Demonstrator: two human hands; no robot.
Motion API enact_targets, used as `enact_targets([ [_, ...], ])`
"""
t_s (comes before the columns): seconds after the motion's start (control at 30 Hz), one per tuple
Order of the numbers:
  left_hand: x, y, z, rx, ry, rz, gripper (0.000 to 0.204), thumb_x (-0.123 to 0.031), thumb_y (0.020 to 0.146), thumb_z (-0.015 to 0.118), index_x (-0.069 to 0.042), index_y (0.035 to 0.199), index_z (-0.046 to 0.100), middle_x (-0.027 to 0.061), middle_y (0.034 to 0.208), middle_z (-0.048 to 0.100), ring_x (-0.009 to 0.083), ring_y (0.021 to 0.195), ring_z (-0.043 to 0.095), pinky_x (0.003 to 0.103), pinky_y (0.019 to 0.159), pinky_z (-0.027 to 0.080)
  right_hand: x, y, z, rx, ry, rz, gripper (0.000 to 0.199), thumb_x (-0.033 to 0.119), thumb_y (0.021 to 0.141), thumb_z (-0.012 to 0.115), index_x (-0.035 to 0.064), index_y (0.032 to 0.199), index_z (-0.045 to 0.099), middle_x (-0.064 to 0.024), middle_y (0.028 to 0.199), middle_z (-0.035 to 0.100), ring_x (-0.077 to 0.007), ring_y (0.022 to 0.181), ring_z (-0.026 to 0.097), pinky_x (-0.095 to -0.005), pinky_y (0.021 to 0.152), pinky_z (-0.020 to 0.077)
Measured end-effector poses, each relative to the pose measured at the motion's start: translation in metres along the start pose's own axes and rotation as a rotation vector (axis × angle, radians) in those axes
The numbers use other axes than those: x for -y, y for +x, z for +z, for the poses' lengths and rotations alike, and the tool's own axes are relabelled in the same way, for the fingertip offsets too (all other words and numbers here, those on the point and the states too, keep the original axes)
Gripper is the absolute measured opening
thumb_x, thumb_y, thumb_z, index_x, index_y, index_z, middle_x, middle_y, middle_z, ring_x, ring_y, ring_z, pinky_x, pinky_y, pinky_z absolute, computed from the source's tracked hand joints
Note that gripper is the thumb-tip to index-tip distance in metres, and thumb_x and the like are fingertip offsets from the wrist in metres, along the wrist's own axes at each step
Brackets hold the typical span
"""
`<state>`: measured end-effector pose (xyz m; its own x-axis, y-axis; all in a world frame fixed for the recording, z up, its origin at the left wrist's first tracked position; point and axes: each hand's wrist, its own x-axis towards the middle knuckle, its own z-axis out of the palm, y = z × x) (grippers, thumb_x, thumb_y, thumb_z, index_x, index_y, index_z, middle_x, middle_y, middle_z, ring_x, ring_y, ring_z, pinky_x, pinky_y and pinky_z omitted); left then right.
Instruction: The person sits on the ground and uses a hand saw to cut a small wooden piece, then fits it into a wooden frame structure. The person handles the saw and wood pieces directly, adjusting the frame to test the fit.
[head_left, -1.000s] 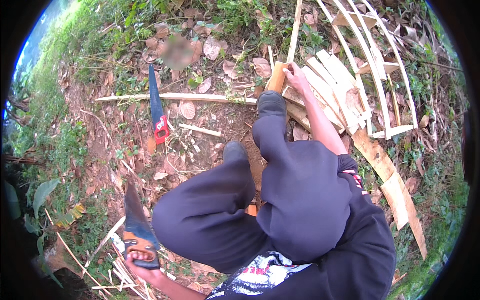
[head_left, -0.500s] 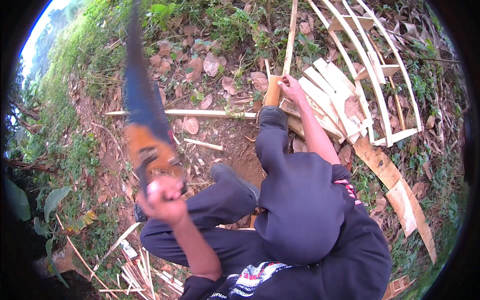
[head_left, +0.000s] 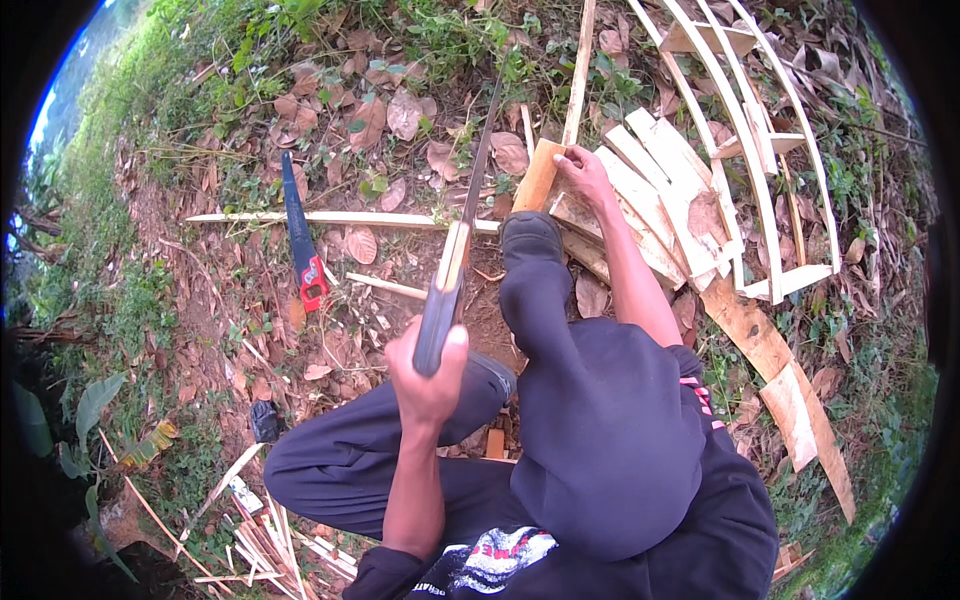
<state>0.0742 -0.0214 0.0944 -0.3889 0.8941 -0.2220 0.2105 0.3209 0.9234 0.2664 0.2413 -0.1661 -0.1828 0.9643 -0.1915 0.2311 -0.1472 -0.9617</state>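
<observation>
My left hand (head_left: 428,375) is closed around the black-and-wood handle of a hand saw (head_left: 453,262). The saw's blade is seen nearly edge-on, pointing up and away, its tip close to the left of a short wooden board (head_left: 539,178). I cannot tell whether blade and board touch. My right hand (head_left: 585,178) pinches the board's right edge near its far end. My right shoe (head_left: 531,240) is at the board's near end and covers part of it. Under the board's far side, a long thin strip (head_left: 580,75) runs away from me.
A second saw (head_left: 301,235) with a red handle lies on the ground at left. A long strip (head_left: 350,217) crosses behind it. Stacked boards (head_left: 650,190) and a curved slatted wooden frame (head_left: 770,150) are at right. Thin offcuts (head_left: 270,545) lie at lower left.
My left hand has swung the saw rightward toward the board, turning its blade from broadside to edge-on. The red-handled saw has come into view. My right hand stays on the board.
</observation>
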Motion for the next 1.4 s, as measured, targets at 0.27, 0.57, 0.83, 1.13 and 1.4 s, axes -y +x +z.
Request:
enact_targets([
  [0.27, -0.022, -0.033, -0.022, 0.188, -0.039, 0.094, 0.021, -0.008, 0.083, 0.067, -0.001, 0.078, 0.047, 0.0036, 0.060, 0.050, 0.0099, 0.049, 0.049, 0.025, 0.044, 0.041, 0.004, -0.004, 0.005, 0.042, 0.054, 0.000, 0.024, 0.024, 0.089, 0.067, 0.0003, 0.096, 0.064, -0.0002, 0.073, 0.059, -0.0084, 0.067, 0.051, -0.0258, 0.062, 0.0432],
  [0.57, -0.046, -0.089, -0.058, -0.090, 0.047, 0.186, 0.029, -0.032, 0.073, 0.074, -0.005, 0.072, 0.062, 0.0045, 0.063, 0.059, 0.0190, 0.053, 0.056, 0.031, 0.054, 0.042, 0.001, -0.006, 0.011, -0.041, -0.017, -0.079, 0.030, 0.026, 0.087, 0.066, -0.0018, 0.100, 0.064, -0.0102, 0.080, 0.066, -0.0165, 0.072, 0.061, -0.0316, 0.068, 0.0490],
  [0.83, -0.021, -0.013, -0.014, 0.085, 0.037, 0.027, 0.017, -0.011, 0.083, 0.066, 0.004, 0.090, 0.064, 0.0014, 0.058, 0.054, 0.0074, 0.053, 0.053, 0.026, 0.050, 0.041, 0.006, -0.008, 0.014, -0.056, -0.038, -0.062, 0.031, 0.028, 0.089, 0.064, 0.0003, 0.102, 0.064, -0.0125, 0.085, 0.068, -0.0202, 0.076, 0.064, -0.0328, 0.073, 0.0495],
  [1.13, -0.010, 0.010, 0.008, 0.204, 0.084, 0.037, 0.017, -0.012, 0.082, 0.067, 0.004, 0.082, 0.060, 0.0043, 0.054, 0.051, 0.0118, 0.047, 0.051, 0.029, 0.049, 0.041, 0.003, -0.001, 0.021, -0.130, -0.099, -0.084, 0.035, 0.035, 0.094, 0.054, 0.0006, 0.101, 0.060, -0.0215, 0.080, 0.062, -0.0317, 0.073, 0.061, -0.0393, 0.070, 0.0468],
  [1.4, -0.013, 0.014, 0.009, 0.229, 0.115, 0.109, 0.017, -0.011, 0.080, 0.067, 0.003, 0.086, 0.060, 0.0044, 0.054, 0.050, 0.0126, 0.046, 0.050, 0.029, 0.050, 0.042, 0.003, 0.001, 0.014, -0.081, -0.171, -0.076, 0.032, 0.030, 0.095, 0.052, -0.0007, 0.099, 0.059, -0.0188, 0.075, 0.058, -0.0262, 0.069, 0.056, -0.0379, 0.068, 0.0447],
])
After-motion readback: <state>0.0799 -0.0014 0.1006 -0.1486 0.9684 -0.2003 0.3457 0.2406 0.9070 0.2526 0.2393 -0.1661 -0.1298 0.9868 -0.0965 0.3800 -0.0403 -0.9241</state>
